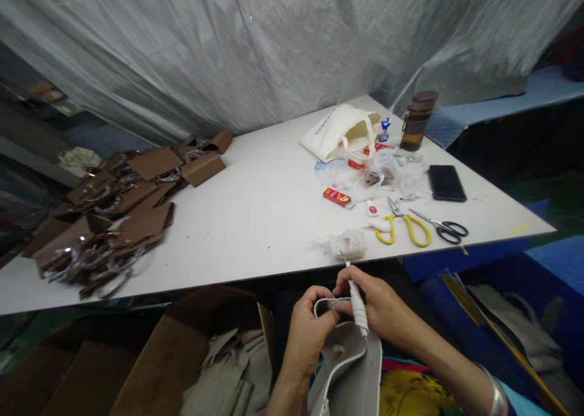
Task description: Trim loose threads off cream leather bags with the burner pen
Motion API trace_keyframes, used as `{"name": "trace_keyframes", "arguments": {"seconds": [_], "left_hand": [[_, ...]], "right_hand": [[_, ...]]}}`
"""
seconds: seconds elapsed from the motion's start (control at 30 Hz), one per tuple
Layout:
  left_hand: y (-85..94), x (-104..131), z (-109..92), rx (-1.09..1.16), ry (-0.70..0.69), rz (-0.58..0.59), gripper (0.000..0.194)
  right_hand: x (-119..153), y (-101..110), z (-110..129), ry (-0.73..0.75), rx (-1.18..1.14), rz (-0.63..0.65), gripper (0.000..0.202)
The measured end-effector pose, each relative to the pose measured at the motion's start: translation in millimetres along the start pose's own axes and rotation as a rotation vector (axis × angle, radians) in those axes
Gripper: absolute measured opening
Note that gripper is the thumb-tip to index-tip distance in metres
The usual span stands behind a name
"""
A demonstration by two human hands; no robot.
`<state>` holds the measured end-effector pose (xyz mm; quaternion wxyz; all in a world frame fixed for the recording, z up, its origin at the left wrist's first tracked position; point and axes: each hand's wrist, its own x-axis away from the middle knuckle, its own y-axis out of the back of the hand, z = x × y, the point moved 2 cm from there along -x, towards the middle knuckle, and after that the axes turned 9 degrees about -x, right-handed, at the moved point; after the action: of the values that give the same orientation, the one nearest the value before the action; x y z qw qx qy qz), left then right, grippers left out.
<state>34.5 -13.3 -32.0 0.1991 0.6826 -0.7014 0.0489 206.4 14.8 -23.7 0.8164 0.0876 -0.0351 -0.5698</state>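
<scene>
Below the table's front edge, my left hand (308,325) pinches the curved edge of a light grey bag-like piece (349,373). My right hand (369,294) is closed round a white-wrapped tool (358,306) with a thin metal tip pointing up, and its fingertips meet the same curved edge. The two hands nearly touch. The grey piece hangs down between my forearms. Just beyond the tool's tip, a whitish block (347,244) lies at the table edge. Yellow-handled scissors (406,224) and black-handled scissors (444,227) lie to its right.
Brown pieces with clear plastic (132,203) are heaped on the white table (246,209) at left. Towards the back right are a cream bag (340,133), a bottle (417,121), a phone (447,183) and a red box (336,197). A cardboard box (159,355) holds grey pieces.
</scene>
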Motion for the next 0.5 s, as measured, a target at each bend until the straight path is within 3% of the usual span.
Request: {"name": "trace_keyframes", "arguments": {"seconds": [0.27, 0.5], "left_hand": [[3.0, 3.1, 0.5, 0.017, -0.054, 0.006, 0.022], [4.3, 10.6, -4.8, 0.231, -0.105, 0.149, 0.022]], "right_hand": [[-2.8, -8.0, 8.1, -0.066, 0.064, 0.105, 0.022], [18.5, -6.6, 9.8, 0.024, 0.03, 0.043, 0.008]]}}
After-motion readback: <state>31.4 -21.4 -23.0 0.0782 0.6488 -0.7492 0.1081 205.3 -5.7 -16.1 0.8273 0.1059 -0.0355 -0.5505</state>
